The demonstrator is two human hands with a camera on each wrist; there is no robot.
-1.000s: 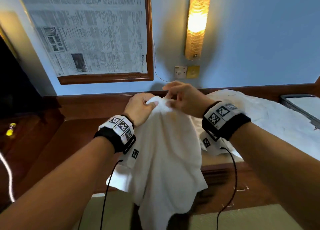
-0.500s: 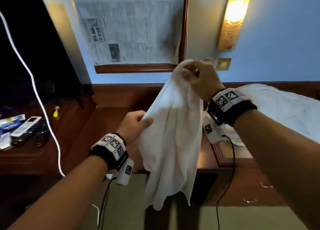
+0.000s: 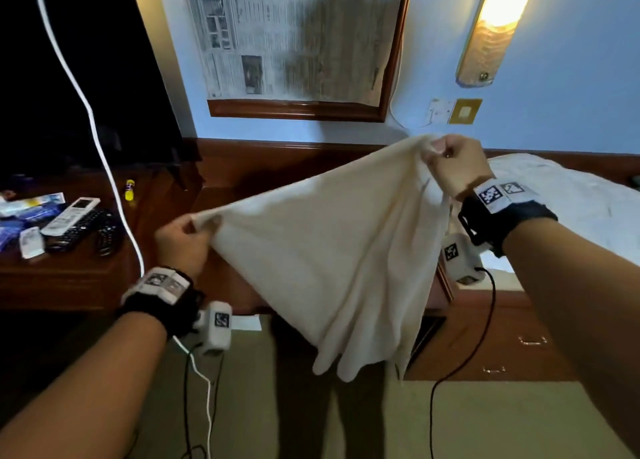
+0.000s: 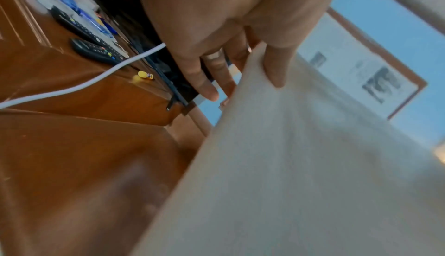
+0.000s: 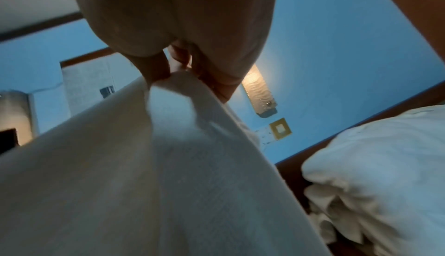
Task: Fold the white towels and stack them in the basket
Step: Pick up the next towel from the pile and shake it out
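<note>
- Towel (image 3: 325, 250), white, hangs spread in the air between both hands, above the desk (image 3: 69, 278) edge and the floor; its lower end droops in folds.
- Left hand (image 3: 180, 240) is low and out to the left, thumb and fingers pinching one corner of the towel; the left wrist view shows the thumb (image 4: 277, 66) pressed on the cloth.
- Right hand (image 3: 453, 167) is raised higher, fingers curled tight on the opposite corner.
- More white linen (image 3: 568, 202) lies piled at right, behind the right wrist.
- Remote controls (image 3: 79, 226) lie on the desk at left.
</note>
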